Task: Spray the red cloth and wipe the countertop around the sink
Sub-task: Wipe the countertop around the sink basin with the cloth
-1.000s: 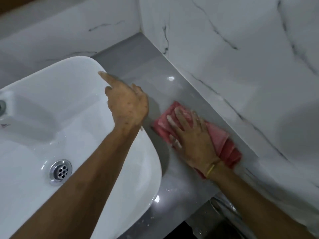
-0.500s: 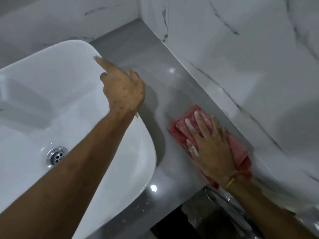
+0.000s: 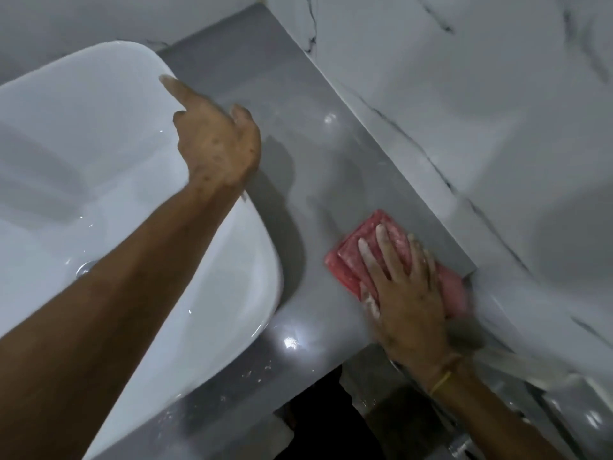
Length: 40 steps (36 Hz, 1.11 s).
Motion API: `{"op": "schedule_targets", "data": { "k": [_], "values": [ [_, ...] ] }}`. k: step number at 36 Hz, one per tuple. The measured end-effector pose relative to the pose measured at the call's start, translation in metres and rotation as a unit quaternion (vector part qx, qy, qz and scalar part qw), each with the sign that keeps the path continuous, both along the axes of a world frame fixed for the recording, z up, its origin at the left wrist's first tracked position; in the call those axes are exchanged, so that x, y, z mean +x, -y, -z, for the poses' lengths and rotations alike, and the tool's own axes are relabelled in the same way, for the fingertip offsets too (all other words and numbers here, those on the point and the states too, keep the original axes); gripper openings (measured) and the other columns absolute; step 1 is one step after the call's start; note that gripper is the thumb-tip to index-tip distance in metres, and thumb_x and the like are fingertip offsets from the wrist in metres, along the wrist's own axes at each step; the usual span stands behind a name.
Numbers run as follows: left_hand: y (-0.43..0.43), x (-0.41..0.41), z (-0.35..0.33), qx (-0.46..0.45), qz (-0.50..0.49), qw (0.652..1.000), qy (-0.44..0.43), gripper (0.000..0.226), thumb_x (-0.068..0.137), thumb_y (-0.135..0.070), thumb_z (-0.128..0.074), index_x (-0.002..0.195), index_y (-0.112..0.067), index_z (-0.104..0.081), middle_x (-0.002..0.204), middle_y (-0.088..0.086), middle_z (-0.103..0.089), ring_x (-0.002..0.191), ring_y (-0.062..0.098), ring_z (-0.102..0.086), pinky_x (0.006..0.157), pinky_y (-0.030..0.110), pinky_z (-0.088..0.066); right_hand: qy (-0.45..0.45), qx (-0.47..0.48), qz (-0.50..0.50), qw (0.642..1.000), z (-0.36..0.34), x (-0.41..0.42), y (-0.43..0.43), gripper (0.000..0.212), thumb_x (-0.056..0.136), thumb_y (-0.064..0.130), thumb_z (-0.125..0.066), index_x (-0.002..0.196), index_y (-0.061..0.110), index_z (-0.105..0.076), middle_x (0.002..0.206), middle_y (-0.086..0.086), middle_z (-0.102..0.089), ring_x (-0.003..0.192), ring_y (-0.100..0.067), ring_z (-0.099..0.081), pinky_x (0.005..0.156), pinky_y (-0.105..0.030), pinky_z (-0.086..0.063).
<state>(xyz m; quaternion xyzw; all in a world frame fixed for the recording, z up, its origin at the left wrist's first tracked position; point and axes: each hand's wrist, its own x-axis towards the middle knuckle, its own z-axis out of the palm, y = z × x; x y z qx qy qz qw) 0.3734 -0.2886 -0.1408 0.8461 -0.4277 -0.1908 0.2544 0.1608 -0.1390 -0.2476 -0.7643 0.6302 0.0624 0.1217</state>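
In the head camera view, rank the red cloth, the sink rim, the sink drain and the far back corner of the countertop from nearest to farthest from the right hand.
1. red cloth: directly under the right hand, touching.
2. sink rim: to its left.
3. Far back corner of the countertop and drain, at far left: too close to call.

Glossy grey countertop (image 3: 298,134), glazed white sink (image 3: 99,134), red cloth (image 3: 351,260).

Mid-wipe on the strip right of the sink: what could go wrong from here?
1. The red cloth under the right hand is near the countertop front edge; another pull could drag it off.
2. The left hand rests on the wet-looking sink rim and might slip.
3. White specks near the front edge could be missed.
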Motion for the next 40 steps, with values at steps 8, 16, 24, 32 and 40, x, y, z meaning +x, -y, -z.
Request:
{"op": "schedule_targets", "data": {
  "k": [8,16,24,32,40],
  "values": [
    [-0.011,-0.003,-0.013,0.028,0.044,0.999,0.009,0.076,0.097,-0.034,-0.037,0.149,-0.003,0.010,0.152,0.028,-0.024,0.136,0.040,-0.033,0.111,0.039,-0.028,0.149,0.051,-0.045,0.986,-0.014,0.093,-0.107,0.061,0.087,0.049,-0.041,0.139,0.018,-0.048,0.148,-0.006,-0.042,0.133,-0.040,-0.041,0.112,-0.055,-0.032],
    [-0.200,-0.035,-0.036,-0.158,0.301,0.940,0.037,0.047,0.095,-0.023,-0.038,0.136,-0.003,-0.047,0.144,0.016,-0.047,0.135,0.028,-0.042,0.114,0.028,-0.029,0.370,0.016,0.108,0.923,-0.034,0.045,-0.094,0.071,0.096,0.056,-0.012,0.149,0.010,-0.010,0.160,-0.004,0.001,0.149,-0.019,0.002,0.120,-0.041,-0.004],
    [-0.296,-0.090,0.071,0.164,0.216,0.959,0.077,0.082,0.084,-0.061,-0.038,0.142,-0.003,-0.038,0.150,0.029,-0.030,0.139,0.049,-0.024,0.110,0.054,-0.020,0.451,-0.078,0.106,0.883,-0.068,0.042,-0.028,0.059,0.098,0.039,-0.023,0.150,0.017,-0.011,0.162,-0.001,-0.005,0.148,-0.012,-0.005,0.121,-0.045,-0.013],
    [-0.287,-0.091,0.114,0.147,0.190,0.966,0.100,0.077,0.089,-0.057,-0.043,0.146,-0.007,-0.030,0.150,0.028,-0.032,0.140,0.044,-0.025,0.111,0.058,-0.021,0.310,-0.063,-0.118,0.941,-0.098,0.116,-0.026,0.066,0.098,0.042,-0.026,0.152,0.010,-0.005,0.162,-0.007,0.002,0.148,-0.019,0.009,0.122,-0.035,0.003],
    [-0.321,-0.043,0.122,0.089,0.197,0.964,0.154,0.060,0.089,-0.045,-0.051,0.137,-0.009,-0.048,0.142,0.027,-0.045,0.136,0.039,-0.040,0.111,0.053,-0.027,0.248,-0.042,-0.098,0.963,-0.103,0.120,-0.025,0.067,0.096,0.047,-0.018,0.152,0.013,-0.001,0.162,-0.004,0.007,0.147,-0.016,0.013,0.121,-0.040,0.008]
  ]
}}
